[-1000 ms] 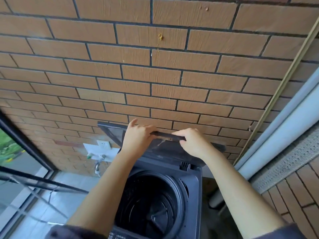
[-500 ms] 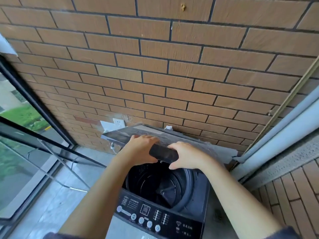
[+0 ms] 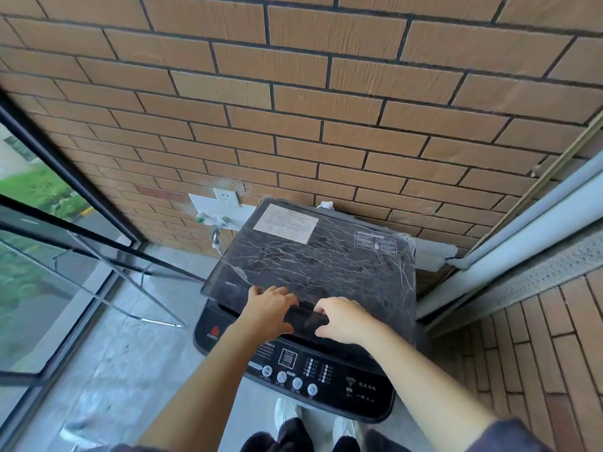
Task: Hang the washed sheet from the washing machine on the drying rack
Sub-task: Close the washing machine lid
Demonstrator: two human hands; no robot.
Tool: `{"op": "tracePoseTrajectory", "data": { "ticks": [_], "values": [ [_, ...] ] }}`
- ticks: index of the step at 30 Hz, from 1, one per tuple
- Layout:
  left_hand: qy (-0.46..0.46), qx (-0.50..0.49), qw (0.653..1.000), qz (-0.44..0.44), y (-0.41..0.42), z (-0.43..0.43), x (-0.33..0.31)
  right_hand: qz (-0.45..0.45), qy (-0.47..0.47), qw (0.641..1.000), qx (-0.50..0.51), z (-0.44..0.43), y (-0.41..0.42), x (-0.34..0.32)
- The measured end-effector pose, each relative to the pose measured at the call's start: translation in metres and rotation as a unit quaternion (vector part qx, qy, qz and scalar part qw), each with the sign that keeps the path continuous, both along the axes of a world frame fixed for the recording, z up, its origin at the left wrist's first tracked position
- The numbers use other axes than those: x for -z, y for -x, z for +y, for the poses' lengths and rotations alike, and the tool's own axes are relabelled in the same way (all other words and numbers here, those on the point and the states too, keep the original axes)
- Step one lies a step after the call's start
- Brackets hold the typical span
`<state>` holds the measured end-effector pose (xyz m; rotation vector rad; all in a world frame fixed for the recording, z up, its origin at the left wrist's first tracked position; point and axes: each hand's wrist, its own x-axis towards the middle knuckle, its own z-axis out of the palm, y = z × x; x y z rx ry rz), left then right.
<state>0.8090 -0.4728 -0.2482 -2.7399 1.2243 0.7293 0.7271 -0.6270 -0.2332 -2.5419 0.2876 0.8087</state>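
The dark top-loading washing machine [image 3: 326,373] stands against the brick wall. Its marbled lid [image 3: 326,256] lies almost flat over the drum, which is hidden. My left hand [image 3: 269,309] and my right hand [image 3: 344,318] both hold the lid's front handle [image 3: 305,318], fingers on top and thumbs at the front edge. No sheet is in view. A thin metal rack frame [image 3: 163,322] stands on the floor to the left of the machine.
A glass balcony railing [image 3: 49,288] closes the left side. A white socket and tap [image 3: 215,213] sit on the brick wall [image 3: 293,109] behind the machine. A sliding door track [image 3: 522,256] runs on the right. My shoes [image 3: 287,412] stand before the panel.
Both hands have brought the lid down from upright to nearly flat over the drum. The drum opening is now covered, and the view has tipped downward.
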Motion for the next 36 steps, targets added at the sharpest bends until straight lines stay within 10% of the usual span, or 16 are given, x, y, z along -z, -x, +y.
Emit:
{"op": "tracePoseTrajectory", "data": {
  "ticks": [16, 25, 36],
  "values": [
    [0.045, -0.100, 0.990, 0.092, 0.014, 0.011, 0.053, 0.017, 0.014, 0.999, 0.036, 0.018, 0.008, 0.060],
    [0.171, -0.261, 0.944, 0.104, 0.048, 0.014, 0.039, -0.072, -0.133, 0.981, 0.123, 0.011, 0.021, 0.051],
    [0.362, -0.523, 0.772, -0.023, 0.159, 0.056, -0.004, -0.130, -0.271, 0.952, 0.050, 0.030, 0.044, 0.022]
  ]
}}
